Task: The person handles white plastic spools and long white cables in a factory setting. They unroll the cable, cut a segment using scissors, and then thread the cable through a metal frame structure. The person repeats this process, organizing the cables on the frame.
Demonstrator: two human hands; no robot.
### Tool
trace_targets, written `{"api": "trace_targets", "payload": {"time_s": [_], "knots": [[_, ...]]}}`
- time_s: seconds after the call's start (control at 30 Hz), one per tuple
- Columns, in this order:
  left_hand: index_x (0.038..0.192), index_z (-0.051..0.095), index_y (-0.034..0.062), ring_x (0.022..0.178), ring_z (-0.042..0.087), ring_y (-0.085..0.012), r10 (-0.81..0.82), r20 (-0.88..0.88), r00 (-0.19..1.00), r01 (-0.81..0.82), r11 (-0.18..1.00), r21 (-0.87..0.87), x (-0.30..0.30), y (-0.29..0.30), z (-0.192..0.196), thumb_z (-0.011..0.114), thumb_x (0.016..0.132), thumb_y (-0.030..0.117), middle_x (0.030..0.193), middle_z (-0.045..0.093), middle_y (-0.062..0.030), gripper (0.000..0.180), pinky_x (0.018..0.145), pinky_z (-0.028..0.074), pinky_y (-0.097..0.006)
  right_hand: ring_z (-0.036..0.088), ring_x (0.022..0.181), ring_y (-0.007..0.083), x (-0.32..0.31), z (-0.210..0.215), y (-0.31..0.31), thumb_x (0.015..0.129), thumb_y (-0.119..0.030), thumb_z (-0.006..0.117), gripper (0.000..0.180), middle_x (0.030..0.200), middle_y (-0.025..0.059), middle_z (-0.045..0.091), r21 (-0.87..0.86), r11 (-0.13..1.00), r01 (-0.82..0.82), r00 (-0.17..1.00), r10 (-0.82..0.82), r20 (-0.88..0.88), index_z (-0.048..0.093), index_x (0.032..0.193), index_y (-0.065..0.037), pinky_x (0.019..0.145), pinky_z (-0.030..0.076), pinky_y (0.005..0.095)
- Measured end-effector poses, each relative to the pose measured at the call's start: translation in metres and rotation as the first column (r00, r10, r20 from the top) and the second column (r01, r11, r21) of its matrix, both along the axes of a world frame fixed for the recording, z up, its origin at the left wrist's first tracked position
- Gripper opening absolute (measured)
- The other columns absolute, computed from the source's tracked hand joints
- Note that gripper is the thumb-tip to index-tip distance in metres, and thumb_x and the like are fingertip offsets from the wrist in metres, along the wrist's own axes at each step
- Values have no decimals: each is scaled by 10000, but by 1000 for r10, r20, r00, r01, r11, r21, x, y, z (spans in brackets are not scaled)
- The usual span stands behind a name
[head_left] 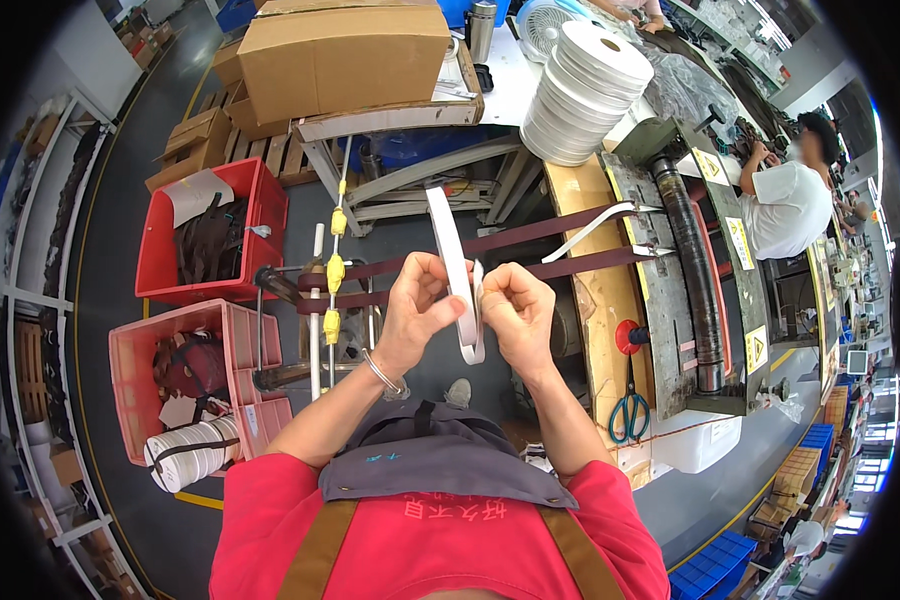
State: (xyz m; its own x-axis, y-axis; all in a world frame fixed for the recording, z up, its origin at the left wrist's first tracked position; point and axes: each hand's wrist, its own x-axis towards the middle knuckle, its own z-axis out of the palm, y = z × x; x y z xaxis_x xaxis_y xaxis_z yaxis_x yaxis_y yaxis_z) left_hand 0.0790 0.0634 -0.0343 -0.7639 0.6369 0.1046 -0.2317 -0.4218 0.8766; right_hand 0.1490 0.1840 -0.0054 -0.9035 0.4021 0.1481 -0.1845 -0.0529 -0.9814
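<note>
In front of my chest my left hand [410, 312] grips a flat roll of white tape [448, 240], held on edge with the thumb on its near side. Closed in a pinch, my right hand [518, 318] holds a loose length of the tape just right of the roll. Beyond both hands, two maroon webbing straps [510, 238] run across from a rod frame to the machine with a dark roller [688, 270]. A separate white strip [582, 234] lies by the straps at the machine's feed edge.
Green-handled scissors [630, 415] hang at the wooden board [598, 330]. White rolls [582, 98] are stacked on the far table. Red crates [210, 290] stand left, near a white pole with yellow ties [334, 270]. Another person [792, 205] is at the right.
</note>
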Motion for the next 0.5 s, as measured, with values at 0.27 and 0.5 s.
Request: {"api": "trace_targets", "payload": {"time_s": [0.27,0.5], "knots": [[1097,332,12,1004,548,-268,111,199,974,-133,986,101,-21,-29,-1,569,746,293,1066,530,-200,509,905,413,-396,592,680,276,18,-24,26,706,-164,497,125,691,168,585,-579,656,-484,872,309,-379,462,692,-44,868,399,455],[1267,239,19,1059,507,-298,93,318,943,-127,988,88,2,-88,-12,613,687,310,1112,499,-211,749,940,380,-410,604,766,189,49,-87,20,799,-176,549,251,788,122,608,-99,951,-293,808,302,506,540,934,34,747,467,292]]}}
